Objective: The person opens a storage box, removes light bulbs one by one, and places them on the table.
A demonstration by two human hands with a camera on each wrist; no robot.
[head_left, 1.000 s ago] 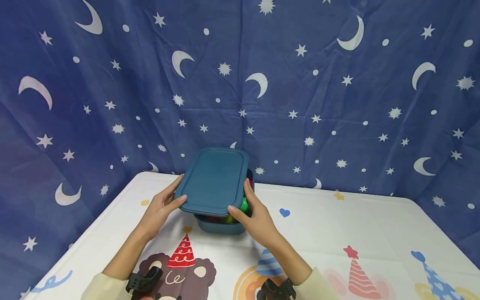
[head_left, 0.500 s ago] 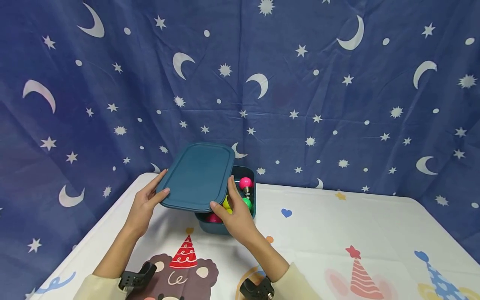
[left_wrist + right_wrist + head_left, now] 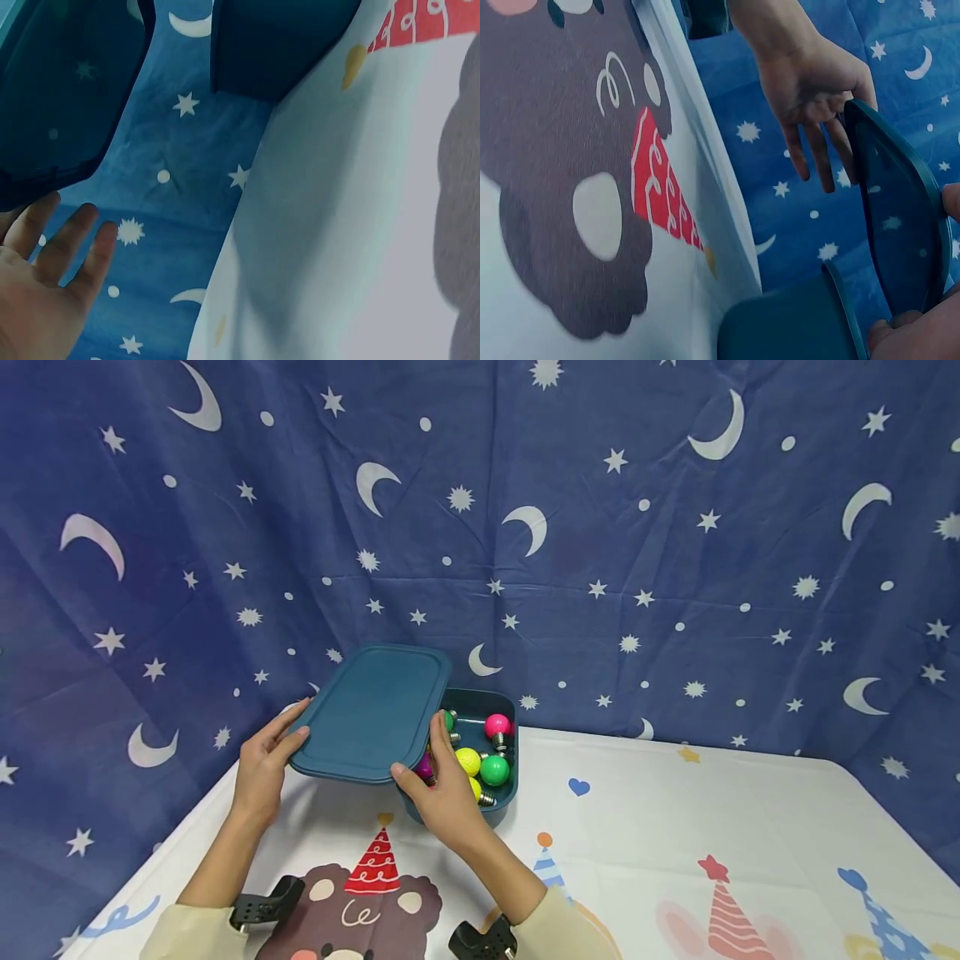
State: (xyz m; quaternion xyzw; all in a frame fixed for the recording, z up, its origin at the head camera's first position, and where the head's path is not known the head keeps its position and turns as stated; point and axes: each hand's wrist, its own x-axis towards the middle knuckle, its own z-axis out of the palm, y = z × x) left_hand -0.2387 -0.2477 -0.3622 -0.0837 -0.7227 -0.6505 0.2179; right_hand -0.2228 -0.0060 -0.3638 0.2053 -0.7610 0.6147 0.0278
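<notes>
Both hands hold a dark teal rectangular lid point(image 3: 378, 714), raised above the table and tilted. My left hand point(image 3: 262, 767) grips its left edge, thumb on top and fingers beneath, as the left wrist view also shows at the lid's corner. At the lid's right edge my right hand point(image 3: 446, 793) pinches it between thumb and fingers. Behind the right hand stands a matching teal box point(image 3: 517, 760), partly covered by the lid in the head view. Inside lie several coloured bulbs with metal screw bases, among them a pink bulb point(image 3: 497, 726), a green bulb point(image 3: 494, 770) and a yellow bulb point(image 3: 468, 762).
A white tablecloth point(image 3: 630, 827) with a printed bear and party hats covers the table. Directly behind the table hangs a dark blue curtain point(image 3: 570, 543) with moons and stars. The box stands near the table's back edge.
Both hands have carried the lid leftward off the box. More of the box and its bulbs now shows to the right of the lid.
</notes>
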